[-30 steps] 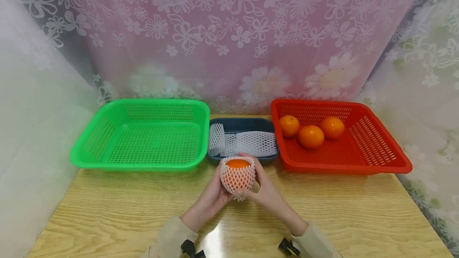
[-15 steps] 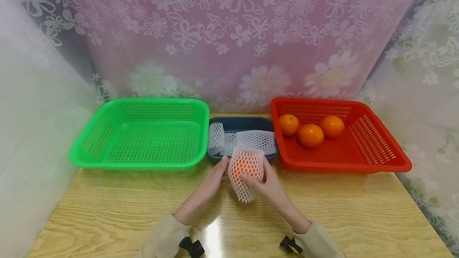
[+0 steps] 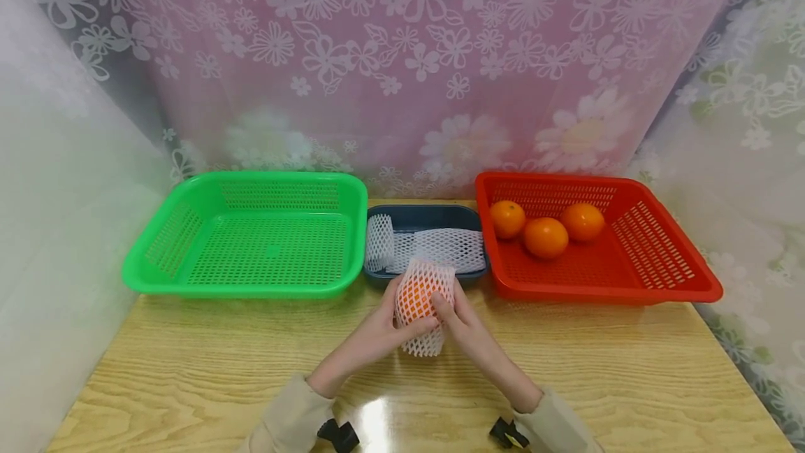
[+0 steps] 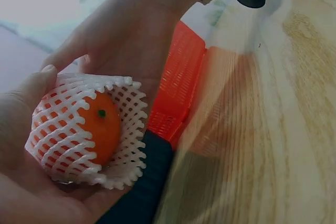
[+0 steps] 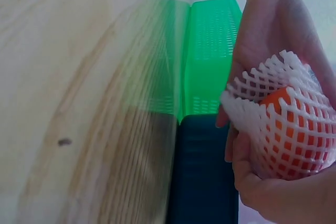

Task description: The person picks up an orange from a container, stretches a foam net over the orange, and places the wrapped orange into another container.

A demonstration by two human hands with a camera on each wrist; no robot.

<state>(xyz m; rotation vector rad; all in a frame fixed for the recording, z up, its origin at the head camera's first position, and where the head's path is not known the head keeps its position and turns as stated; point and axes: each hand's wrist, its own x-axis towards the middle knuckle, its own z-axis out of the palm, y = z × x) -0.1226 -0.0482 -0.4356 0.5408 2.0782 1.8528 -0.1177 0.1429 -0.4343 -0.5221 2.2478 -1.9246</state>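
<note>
An orange sits inside a white foam net sleeve, held up in front of the dark blue tray. My left hand grips it from the left, thumb laid across the lower front of the netting. From the right, my right hand holds it too, its thumb pressed on the front. The left wrist view shows the fruit's green stem spot in one open end of the sleeve. In the right wrist view the foam net covers most of the fruit, with both hands around it.
The dark blue tray holds several white foam nets. To its left stands a green basket with nothing in it. On its right, a red basket carries three oranges. A floral curtain hangs behind the wooden table.
The sleeved orange has been tipped over, so its open end no longer faces the head camera. The left hand came off to the side, then closed on it again with the thumb in front.
</note>
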